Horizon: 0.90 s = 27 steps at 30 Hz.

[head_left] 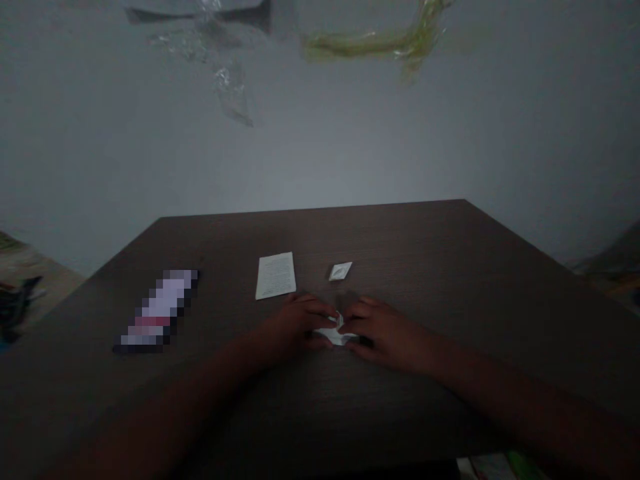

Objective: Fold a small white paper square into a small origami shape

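Between my two hands a small folded piece of white paper [336, 335] lies on the dark table, its middle raised in a fold. My left hand [303, 325] grips its left side, fingers closed around the edge. From the right, my right hand [383, 331] pinches the paper near the raised fold. The fingers cover much of its outline. Just beyond my hands lies a small folded paper diamond [341, 271]. A flat rectangular sheet of printed paper [277, 275] rests beyond my left hand.
A phone-like object [160, 310], its screen pixelated, lies at the left of the brown wooden table [400, 247]. Behind the table's far edge stands a pale wall [320, 147] with strips of yellow tape [360, 45] and clear plastic on it.
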Motion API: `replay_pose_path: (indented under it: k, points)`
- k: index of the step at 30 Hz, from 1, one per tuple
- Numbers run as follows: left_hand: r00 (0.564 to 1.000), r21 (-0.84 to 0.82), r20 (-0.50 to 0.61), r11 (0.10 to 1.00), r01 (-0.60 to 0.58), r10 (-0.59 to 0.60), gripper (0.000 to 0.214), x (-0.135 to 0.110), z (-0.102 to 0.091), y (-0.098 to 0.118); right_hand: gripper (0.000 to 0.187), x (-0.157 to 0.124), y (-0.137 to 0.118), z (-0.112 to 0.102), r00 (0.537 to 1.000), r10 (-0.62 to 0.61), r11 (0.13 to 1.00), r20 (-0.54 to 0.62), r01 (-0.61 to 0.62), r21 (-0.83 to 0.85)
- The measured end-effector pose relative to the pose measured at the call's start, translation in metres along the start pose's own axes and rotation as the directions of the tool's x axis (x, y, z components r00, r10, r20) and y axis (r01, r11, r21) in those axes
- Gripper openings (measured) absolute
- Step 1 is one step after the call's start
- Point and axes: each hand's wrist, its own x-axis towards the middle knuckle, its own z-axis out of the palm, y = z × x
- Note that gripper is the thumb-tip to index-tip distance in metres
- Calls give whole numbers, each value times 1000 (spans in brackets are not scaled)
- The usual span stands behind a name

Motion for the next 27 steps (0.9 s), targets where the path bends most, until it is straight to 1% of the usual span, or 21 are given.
replay_pose_path:
  k: [4,6,11,13,15,18,20,24,27]
  points:
    - [1000,-57,-4,998,2,-3,26,1,-2,0,24,0,3,3,1000,18,1000,-7,-18,22]
    - [1000,-60,-1,998,20,-21,24,1,-2,-1,26,-1,4,4,1000,23,999,-3,-23,28]
    - [999,-47,21,998,44,-43,28,2,-4,1,31,-1,3,2,1000,-9,1000,-9,9,4]
    - [998,-26,39,999,45,-44,30,0,-8,4,28,-1,0,2,1000,-19,999,-14,18,-38]
    - [998,15,60,1000,17,-18,31,-1,-11,7,22,-2,-5,3,999,-33,993,-7,32,-112]
    - [998,62,57,998,-21,17,32,-3,-14,9,21,-3,-14,4,999,-44,975,7,44,-216]
    - [998,62,50,998,-33,30,32,-3,-13,10,22,-3,-20,3,998,-62,969,25,66,-240]
    - [998,53,49,998,-35,32,33,-3,-11,10,18,-3,-21,2,994,-103,972,32,108,-210]
    - [999,60,35,998,-35,33,32,-5,-10,10,14,-1,-13,5,995,-98,988,0,98,-116]
